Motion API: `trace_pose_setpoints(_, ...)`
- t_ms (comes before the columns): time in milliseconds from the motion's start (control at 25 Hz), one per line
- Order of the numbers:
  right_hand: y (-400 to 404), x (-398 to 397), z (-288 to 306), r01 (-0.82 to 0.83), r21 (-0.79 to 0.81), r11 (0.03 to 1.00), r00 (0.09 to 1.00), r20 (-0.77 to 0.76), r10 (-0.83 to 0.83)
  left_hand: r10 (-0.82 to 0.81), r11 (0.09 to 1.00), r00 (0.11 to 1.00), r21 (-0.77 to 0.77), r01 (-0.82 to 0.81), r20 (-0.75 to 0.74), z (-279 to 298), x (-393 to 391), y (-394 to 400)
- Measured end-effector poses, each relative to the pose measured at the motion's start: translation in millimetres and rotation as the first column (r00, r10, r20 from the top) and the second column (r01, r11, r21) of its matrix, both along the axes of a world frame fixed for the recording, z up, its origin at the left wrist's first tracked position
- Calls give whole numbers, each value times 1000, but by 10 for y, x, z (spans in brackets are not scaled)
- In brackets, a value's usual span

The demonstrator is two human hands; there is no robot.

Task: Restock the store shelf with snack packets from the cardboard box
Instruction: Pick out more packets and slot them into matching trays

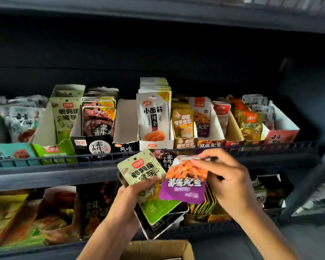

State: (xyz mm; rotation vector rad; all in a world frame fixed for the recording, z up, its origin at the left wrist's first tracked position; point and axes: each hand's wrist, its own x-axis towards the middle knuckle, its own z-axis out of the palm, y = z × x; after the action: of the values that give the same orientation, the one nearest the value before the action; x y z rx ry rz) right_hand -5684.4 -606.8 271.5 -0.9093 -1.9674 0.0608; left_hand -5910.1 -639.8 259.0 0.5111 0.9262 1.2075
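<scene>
- Left hand [139, 190] grips a fanned stack of snack packets, green packet [146, 177] on top, thumb curled over its face. I see at least one dark packet behind it; exact count I can't tell.
- Right hand [227, 177] pinches the purple packet [184, 188] by its top edge, fingers curled round it, just right of the green one and overlapping its edge.
- Both packets sit in front of the upper shelf rail [64, 158], not yet placed.
- Cardboard box [158, 249] is at the near bottom edge, flaps open; contents mostly out of view.
- Progress, my read: mid-task. Upper shelf trays look mostly filled. The white tray [125, 124] left of the tall white packets [154, 117] looks empty. Matching purple tray [203, 119] is far right of centre, matching green tray [64, 117] far left; both have room.
- Left to do: slot both packet types in hand, then whatever is in the box.
- Materials: packets are glossy flexible film, flat pouches with sealed edges and a hang hole on top; they'll slip and flex. Trays are thin printed card, cut-down fronts. Shelf is dark metal with a wire front rail.
- Lower shelf [45, 212] holds more pouches, blurred.
</scene>
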Motion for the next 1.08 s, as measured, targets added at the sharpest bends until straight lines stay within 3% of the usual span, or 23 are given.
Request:
trace_pose_setpoints(40, 42, -1, -31, 3, 61, 998, 997, 81, -8, -33, 999, 999, 9, 33, 19, 48, 47, 10)
trace_pose_setpoints(120, 68, -23, -30, -58, -49, 997, 996, 66, 61, -61, 997, 998, 37, 61, 10, 147, 148, 39)
trace_pose_setpoints(160, 51, -45, 0, -125, -210, 970, 992, -37, 119, -42, 997, 999, 60, 43, -20, 179, 190, 61)
trace_pose_setpoints(240, 3, -64, 96, -384, -510, 770, 876, -465, 129, 27, 994, 995, 109, -17, -96, 214, 243, 115)
trace_pose_setpoints(280, 3, -62, 164, -486, -546, 683, 760, -649, 23, 53, 991, 991, 129, -37, -126, 229, 263, 141)
trace_pose_setpoints(320, 20, -53, 229, -500, -561, 660, 692, -717, -86, 67, 988, 987, 147, -45, -149, 249, 290, 166)
trace_pose_setpoints(360, 53, -45, 304, -430, -613, 663, 717, -678, -161, 70, 986, 984, 161, -43, -163, 266, 318, 189)
trace_pose_setpoints(440, 146, 1, 433, -216, -736, 641, 861, -453, -231, 59, 982, 985, 185, -28, -162, 319, 375, 230)
trace_pose_setpoints(480, 233, 56, 516, -165, -756, 634, 878, -405, -255, 60, 981, 987, 190, -32, -148, 352, 392, 255)
trace_pose_setpoints(600, 581, 341, 857, -161, -664, 730, 763, -553, -335, 118, 976, 987, 196, -96, -105, 436, 355, 385)
trace_pose_setpoints(680, 927, 554, 1088, -38, -553, 832, 684, -621, -382, 161, 970, 982, 200, -139, -97, 506, 298, 489)
trace_pose_setpoints(720, 1120, 623, 1157, 46, -518, 854, 702, -592, -397, 172, 967, 981, 203, -151, -94, 537, 275, 535)
trace_pose_setpoints(800, 1504, 632, 1188, 152, -484, 862, 784, -472, -404, 180, 965, 978, 214, -155, -104, 569, 241, 608)
trace_pose_setpoints(960, 2075, 417, 1054, 194, -538, 820, 910, -212, -355, 175, 966, 975, 216, -143, -139, 574, 171, 693)
trace_pose_setpoints(1080, 2314, 309, 988, 302, -517, 801, 934, -9, -357, 194, 959, 968, 238, -152, -162, 540, 95, 755)
